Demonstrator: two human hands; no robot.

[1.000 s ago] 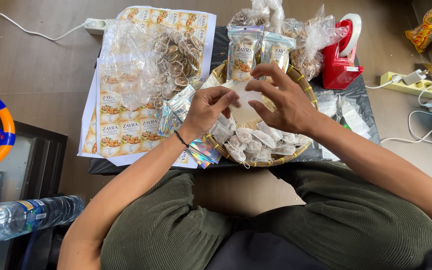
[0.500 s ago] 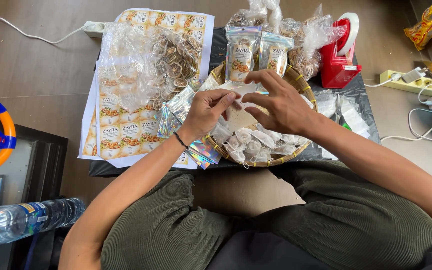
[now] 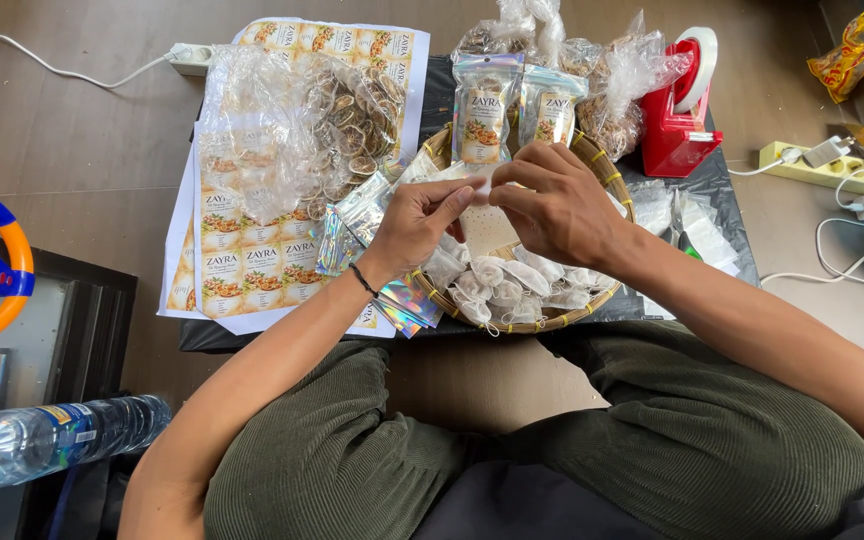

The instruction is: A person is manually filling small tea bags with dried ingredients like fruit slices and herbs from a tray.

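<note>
My left hand [image 3: 420,222] and my right hand [image 3: 552,202] meet above a round woven basket [image 3: 592,300], both pinching a small flat pale pouch [image 3: 487,225] between the fingertips. The basket holds several small white tied sachets [image 3: 497,285]. Two labelled clear pouches [image 3: 482,105] stand upright at the basket's far rim. Shiny holographic pouches [image 3: 407,300] lie under my left wrist, beside the basket.
A sheet of printed labels [image 3: 252,270] lies left, with a clear bag of dried slices [image 3: 332,120] on it. A red tape dispenser [image 3: 677,130] stands at the back right. Power strips [image 3: 812,165] and cables lie right. A water bottle [image 3: 42,440] lies at my left knee.
Both hands have lifted slightly from the sachets and drawn the pale pouch up between them; the fingers now pinch its top edge.
</note>
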